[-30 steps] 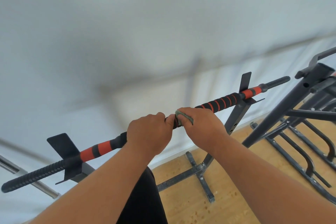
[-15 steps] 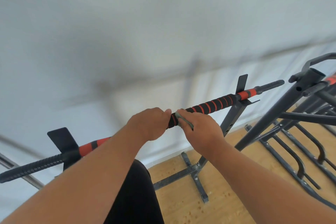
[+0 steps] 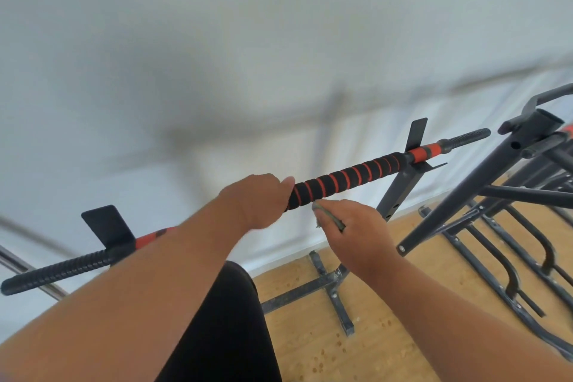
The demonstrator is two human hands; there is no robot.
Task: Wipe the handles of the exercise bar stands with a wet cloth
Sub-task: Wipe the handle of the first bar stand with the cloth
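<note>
- White wall (image 3: 217, 40) behind; wooden floor (image 3: 387, 335) below.
- Left hand (image 3: 257, 200) clenched around padded bar (image 3: 350, 178).
- Right hand (image 3: 356, 232) just under bar, apart from it, fingers pinching grey cloth (image 3: 328, 215).

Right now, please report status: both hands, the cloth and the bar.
Left hand closed around the bar. Right hand holds the cloth just below the foam grip, apparently off it. Nothing blocks the striped grip to the right.
</note>
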